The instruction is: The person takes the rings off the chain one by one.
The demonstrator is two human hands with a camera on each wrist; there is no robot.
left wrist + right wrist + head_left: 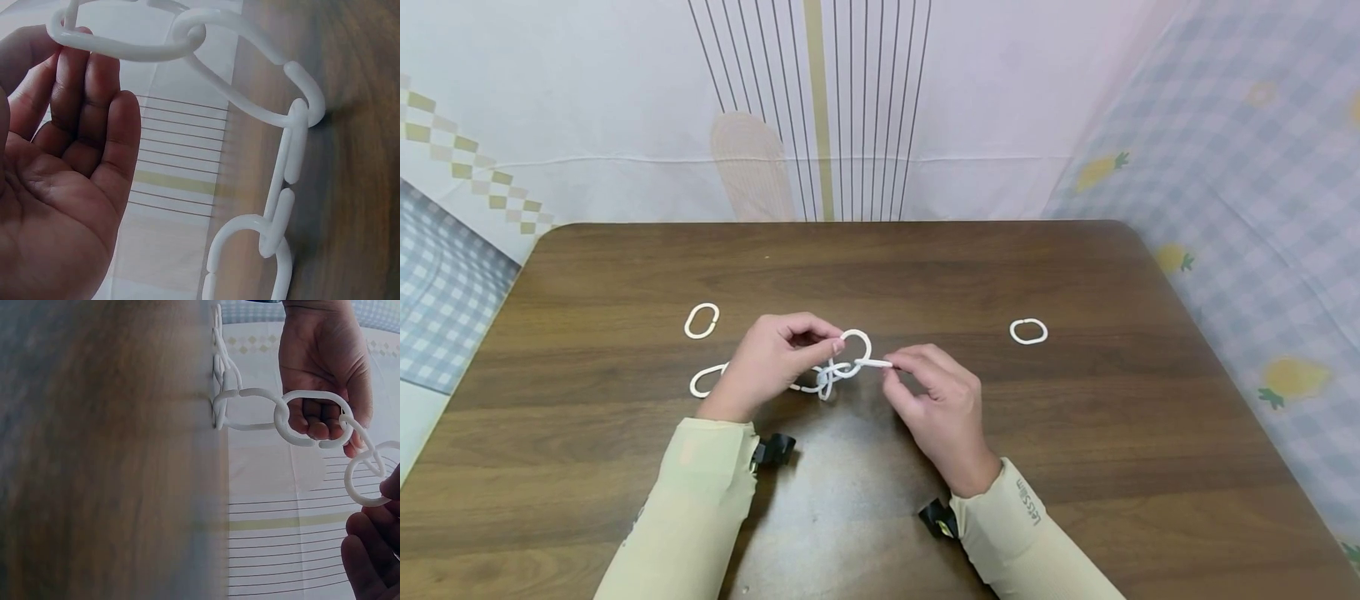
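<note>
Between the two hands runs a chain of white plastic links [856, 333], each an oval with a small split. My left hand [763, 367] pinches one upright link between thumb and forefinger, its other fingers loosely bent beside the palm in the left wrist view. From there several joined links [290, 144] trail down to the table. My right hand [942, 404] pinches the far tip of a link [874, 363] that passes through the chain near the left fingertips. In the right wrist view, a round-looking link [348, 481] meets the right fingertips.
Single white links lie on the brown wooden table [1112, 400]: one link [702, 321] at the back left, another link [1028, 331] at the right. A further link [700, 382] shows partly behind the left wrist. A patterned cloth [1000, 108] hangs behind the table.
</note>
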